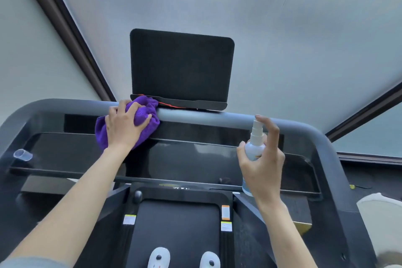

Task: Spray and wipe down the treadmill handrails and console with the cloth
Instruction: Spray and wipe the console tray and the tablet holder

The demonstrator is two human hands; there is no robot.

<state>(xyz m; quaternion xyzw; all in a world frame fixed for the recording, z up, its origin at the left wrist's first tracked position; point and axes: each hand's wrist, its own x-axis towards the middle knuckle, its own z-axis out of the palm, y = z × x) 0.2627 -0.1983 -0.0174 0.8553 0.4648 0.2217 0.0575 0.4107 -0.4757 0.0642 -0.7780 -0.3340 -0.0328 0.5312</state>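
head view: left hand [126,125] clutches purple cloth [143,115] on handrail [206,115] (seemingly pressing), right hand [263,163] grips spray bottle [254,148].

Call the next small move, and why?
Probably press the nozzle: the right hand holds the bottle upright, forefinger over the spray head, aimed at the bar to the right of the cloth. The left hand presses the cloth on the bar, ready to wipe rightward.
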